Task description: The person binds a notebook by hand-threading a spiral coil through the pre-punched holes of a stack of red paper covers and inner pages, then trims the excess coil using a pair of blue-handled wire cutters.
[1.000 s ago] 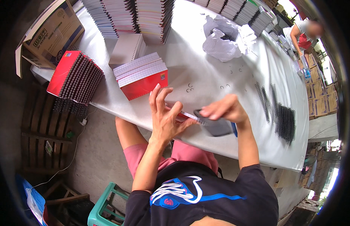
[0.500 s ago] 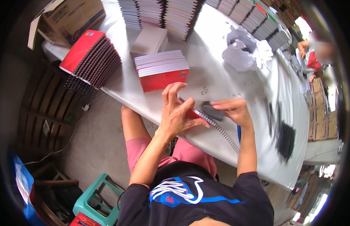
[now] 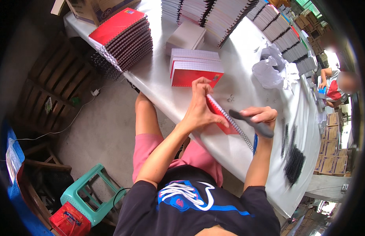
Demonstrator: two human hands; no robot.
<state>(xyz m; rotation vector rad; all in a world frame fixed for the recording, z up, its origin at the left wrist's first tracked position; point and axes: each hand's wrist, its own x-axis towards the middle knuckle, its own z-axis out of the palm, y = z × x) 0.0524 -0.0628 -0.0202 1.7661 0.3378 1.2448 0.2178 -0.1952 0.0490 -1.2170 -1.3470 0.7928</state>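
I judge the binding step is in hand: my left hand pinches the red spiral notebook tilted on the white surface, fingers curled on its cover. My right hand, just beside it, grips dark pliers over the coil. Next calls for closing onto the wire end.
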